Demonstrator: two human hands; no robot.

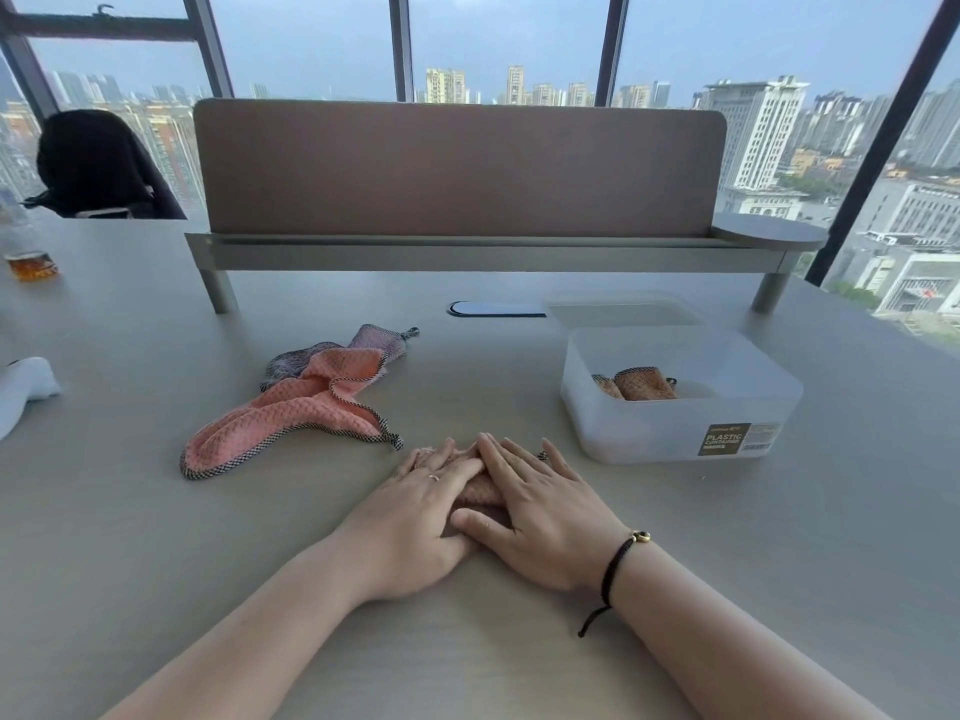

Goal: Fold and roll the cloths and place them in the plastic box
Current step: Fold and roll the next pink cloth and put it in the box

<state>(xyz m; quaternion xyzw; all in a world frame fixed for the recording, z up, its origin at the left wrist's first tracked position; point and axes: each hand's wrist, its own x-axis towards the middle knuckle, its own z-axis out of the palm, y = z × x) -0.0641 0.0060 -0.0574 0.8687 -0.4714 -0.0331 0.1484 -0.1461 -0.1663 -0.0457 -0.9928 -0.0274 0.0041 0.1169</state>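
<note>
A pink cloth [480, 488] lies bunched on the grey table just in front of me, mostly hidden under both hands. My left hand [423, 517] and my right hand [540, 511] press flat on it, fingers spread over it and thumbs tucked at its near edge. A loose pink cloth with checked trim [306, 407] lies crumpled to the left, partly over a purple cloth [374, 343]. The clear plastic box [675, 433] stands to the right with a rolled pink cloth [644, 385] inside.
The box's lid [623, 309] lies behind it. A desk divider on a raised shelf [457, 174] spans the back. A glass of amber drink [31, 265] and a white object [23, 387] sit at the far left.
</note>
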